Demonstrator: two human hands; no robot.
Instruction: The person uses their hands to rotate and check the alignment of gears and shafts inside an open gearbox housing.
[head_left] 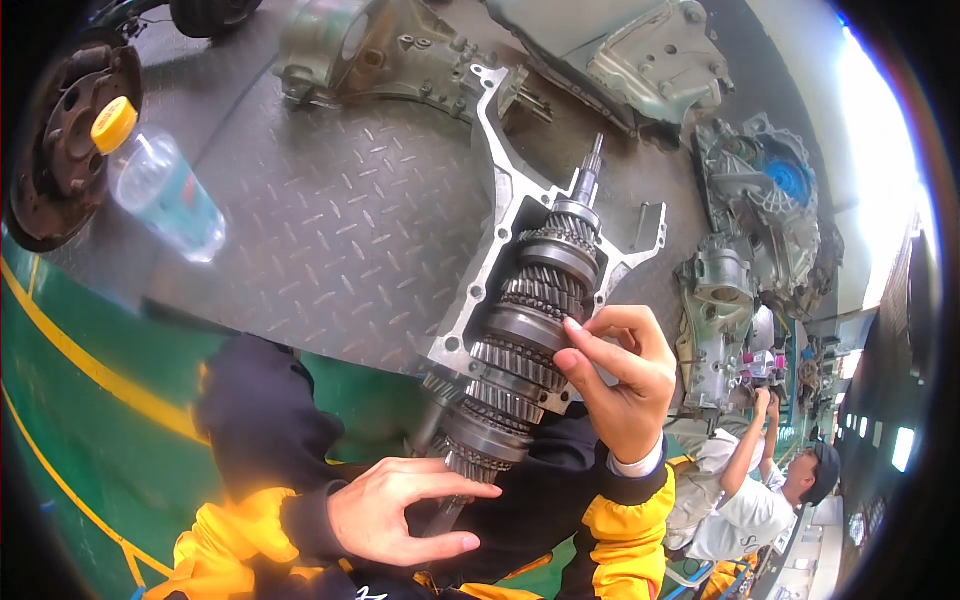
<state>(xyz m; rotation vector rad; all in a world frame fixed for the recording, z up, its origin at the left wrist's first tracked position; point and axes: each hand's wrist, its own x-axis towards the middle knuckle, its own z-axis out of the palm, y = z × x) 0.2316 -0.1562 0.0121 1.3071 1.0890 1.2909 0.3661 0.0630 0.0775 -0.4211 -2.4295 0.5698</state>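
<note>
A long gear shaft [540, 290] with several toothed gears and smooth rings lies in an open silver gearbox housing half [468, 310]. Its thin splined end points away from me; its near end sticks out past the housing toward my body. My left hand [385, 510] is at that near end, index finger stretched across the last gear and thumb apart below it. At the right side of the shaft is my right hand [630, 385], with index fingertip and thumb slightly apart at the edge of a smooth ring [528, 328]. Whether they press on it is hard to see.
The parts lie on a dark diamond-plate table [340, 220]. A clear bottle with a yellow cap [165, 190] stands at left beside a rusty round disc [80, 150]. Other gearbox casings [400, 60] occupy the far side and right. A person in white [745, 500] works at the right.
</note>
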